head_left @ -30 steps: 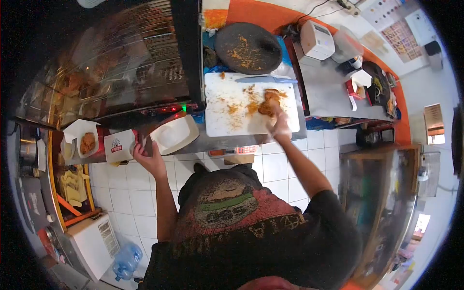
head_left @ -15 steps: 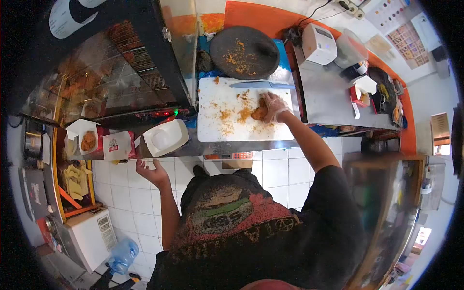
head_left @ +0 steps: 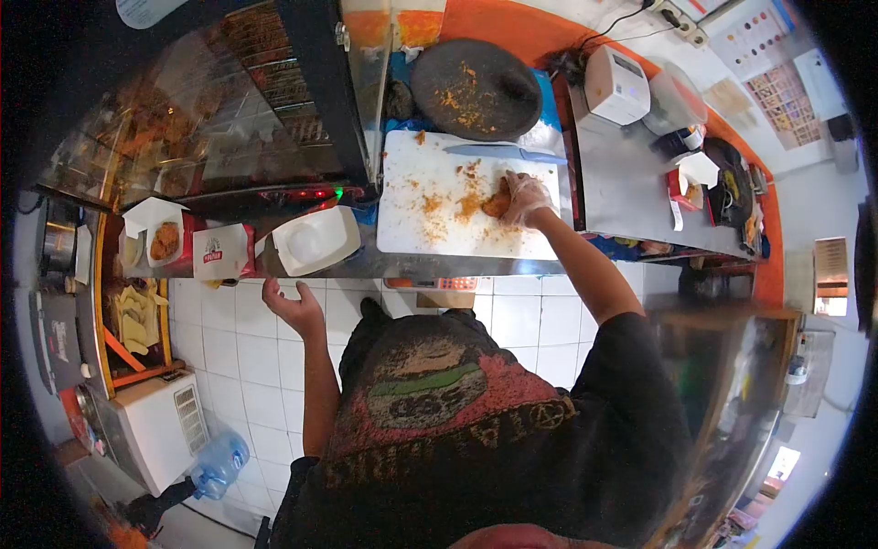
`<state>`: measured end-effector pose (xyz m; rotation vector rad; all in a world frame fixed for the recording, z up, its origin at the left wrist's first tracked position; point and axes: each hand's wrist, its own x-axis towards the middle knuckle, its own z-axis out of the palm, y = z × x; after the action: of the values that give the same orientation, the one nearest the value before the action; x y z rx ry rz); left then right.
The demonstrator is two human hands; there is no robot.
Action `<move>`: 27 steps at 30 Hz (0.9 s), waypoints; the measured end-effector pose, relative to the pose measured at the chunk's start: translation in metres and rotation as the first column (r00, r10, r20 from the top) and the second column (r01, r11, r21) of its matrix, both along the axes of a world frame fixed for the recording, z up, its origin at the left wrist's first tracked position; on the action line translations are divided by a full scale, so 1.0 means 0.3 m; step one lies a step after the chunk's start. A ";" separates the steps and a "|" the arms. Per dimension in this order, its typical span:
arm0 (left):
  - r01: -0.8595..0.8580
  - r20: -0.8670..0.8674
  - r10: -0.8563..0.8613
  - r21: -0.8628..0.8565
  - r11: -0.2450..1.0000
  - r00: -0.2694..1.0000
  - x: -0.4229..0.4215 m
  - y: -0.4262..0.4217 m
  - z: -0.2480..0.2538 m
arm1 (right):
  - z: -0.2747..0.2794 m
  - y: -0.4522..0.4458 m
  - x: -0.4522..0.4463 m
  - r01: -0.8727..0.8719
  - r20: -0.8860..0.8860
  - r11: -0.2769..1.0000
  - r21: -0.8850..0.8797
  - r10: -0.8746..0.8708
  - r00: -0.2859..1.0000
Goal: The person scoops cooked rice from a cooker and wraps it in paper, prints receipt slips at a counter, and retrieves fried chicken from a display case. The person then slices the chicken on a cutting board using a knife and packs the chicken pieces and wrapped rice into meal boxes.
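On the white cutting board (head_left: 421, 233), my right hand (head_left: 529, 199), in a clear plastic glove, has its fingers wrapped over a piece of fried chicken (head_left: 497, 203). Orange crumbs lie scattered beside it, and a knife (head_left: 508, 153) rests along the board's far edge. My left hand (head_left: 297, 306) is bare and empty, fingers apart, just below the counter's front edge. Nearest to it are an open white paper box (head_left: 315, 240) and a closed box with a red logo (head_left: 219, 252). Further left, an open box (head_left: 155, 218) holds fried chicken (head_left: 165, 241).
Behind the board sits a round stone mortar (head_left: 476, 90) with crumbs. A glass display cabinet (head_left: 210, 110) stands at the left. On the right counter are a white printer (head_left: 616, 85) and an open red box (head_left: 681, 188). A blue water bottle (head_left: 219, 464) is on the floor.
My left hand has come away from the boxes and down below the counter edge. My right hand has closed over the chicken on the board. The cabinet door appears to have swung wider.
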<state>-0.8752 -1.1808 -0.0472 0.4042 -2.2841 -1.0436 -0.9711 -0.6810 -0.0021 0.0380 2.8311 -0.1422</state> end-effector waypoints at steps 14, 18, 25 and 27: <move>0.028 -0.025 -0.031 -0.093 0.995 0.999 0.000 -0.019 -0.013 | 0.000 -0.019 -0.016 0.081 -0.110 0.996 0.037 -0.076 0.991; 0.030 -0.062 -0.038 -0.132 0.991 0.997 0.002 -0.039 -0.022 | 0.030 -0.025 -0.044 0.148 -0.010 0.989 0.010 -0.148 0.989; 0.016 0.017 -0.014 -0.087 0.996 1.000 0.037 -0.034 0.033 | 0.055 -0.019 -0.012 0.174 -0.233 0.966 -0.190 -0.216 0.948; 0.015 0.023 -0.013 -0.085 0.996 1.000 0.039 -0.036 0.028 | 0.063 -0.014 0.023 0.232 -0.229 0.827 -0.513 -0.393 0.891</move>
<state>-0.8636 -1.1916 -0.0389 0.3671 -2.3457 -0.9493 -0.9641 -0.6850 0.0169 0.4177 2.9985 -1.0024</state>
